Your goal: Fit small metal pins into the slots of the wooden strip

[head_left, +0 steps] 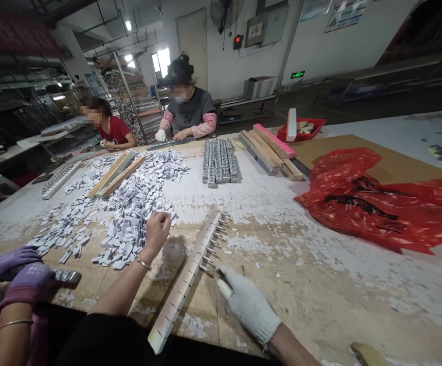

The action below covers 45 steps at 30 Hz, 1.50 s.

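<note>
Here, left hand (pixel 156 229) fingers pinch white chips (pixel 129 223); gloved right hand (pixel 248 304) spreads beside the slotted strip (pixel 190 269).

The bare left hand (pixel 157 229) pinches at the edge of a heap of white tags (pixel 133 213), fingers closed. Just right of it lies a slotted wooden bar (pixel 190 272) with pins sticking out. The gloved right hand (pixel 247 302) rests by the bar's pins, fingers loosely spread. Beyond the right hand lies a red bag (pixel 377 203). Left of the left hand are a co-worker's purple gloves (pixel 18 277).

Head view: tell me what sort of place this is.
Probably a small factory's hand-assembly workshop. A long worktable carries heaps of small white pieces, a slotted wooden rack and rows of metal parts, with other workers seated along it and storage racks behind.
</note>
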Motion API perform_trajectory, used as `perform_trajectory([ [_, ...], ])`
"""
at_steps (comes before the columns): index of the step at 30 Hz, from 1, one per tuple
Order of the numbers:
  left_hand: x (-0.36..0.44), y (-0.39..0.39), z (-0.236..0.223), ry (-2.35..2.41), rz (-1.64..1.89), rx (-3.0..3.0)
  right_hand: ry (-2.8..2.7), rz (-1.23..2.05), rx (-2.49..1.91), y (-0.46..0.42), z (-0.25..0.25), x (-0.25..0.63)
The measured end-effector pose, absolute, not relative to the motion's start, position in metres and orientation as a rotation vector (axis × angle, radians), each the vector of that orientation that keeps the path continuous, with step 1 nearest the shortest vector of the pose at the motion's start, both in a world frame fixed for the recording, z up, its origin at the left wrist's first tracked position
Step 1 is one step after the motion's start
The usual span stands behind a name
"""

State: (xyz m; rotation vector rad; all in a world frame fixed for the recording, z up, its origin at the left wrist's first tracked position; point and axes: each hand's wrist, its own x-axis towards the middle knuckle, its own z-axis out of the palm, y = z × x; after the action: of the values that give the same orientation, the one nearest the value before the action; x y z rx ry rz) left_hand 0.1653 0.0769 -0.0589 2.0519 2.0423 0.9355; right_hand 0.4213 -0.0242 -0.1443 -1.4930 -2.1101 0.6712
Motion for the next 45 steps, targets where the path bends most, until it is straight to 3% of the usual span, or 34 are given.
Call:
perform_trajectory([
  [3,0.192,0.024,-0.051,1.654,1.134,1.593,-2.047,0.658,-1.320,-0.027,-0.111,0.409],
  [6,0.218,-0.025,-0.048,1.401,1.096,1.241,-2.084,0.559,-1.152,-0.034,-0.091,0.397],
  [9,0.229,-0.053,-0.048,1.337,1.028,1.144,-2.059,0.603,-1.082,-0.042,-0.092,0.396],
  [14,0.224,-0.058,-0.063,1.260,0.989,1.100,-1.871,0.954,-1.140,-0.051,-0.096,0.405],
  [19,0.234,-0.050,-0.082,1.414,1.097,0.860,-2.132,0.809,-1.174,-0.054,-0.097,0.403],
  [23,0.236,-0.051,-0.081,1.364,1.066,0.942,-2.085,0.782,-1.203,-0.052,-0.104,0.405],
  [31,0.225,-0.065,-0.064,1.283,0.794,1.498,-2.001,1.243,-1.110,-0.052,-0.085,0.423],
  [41,0.225,-0.080,-0.053,1.206,0.590,1.695,-2.634,0.853,-1.234,-0.061,-0.071,0.441],
  [45,0.225,-0.085,-0.069,1.050,0.630,1.444,-2.645,0.931,-1.185,-0.060,-0.070,0.446],
])
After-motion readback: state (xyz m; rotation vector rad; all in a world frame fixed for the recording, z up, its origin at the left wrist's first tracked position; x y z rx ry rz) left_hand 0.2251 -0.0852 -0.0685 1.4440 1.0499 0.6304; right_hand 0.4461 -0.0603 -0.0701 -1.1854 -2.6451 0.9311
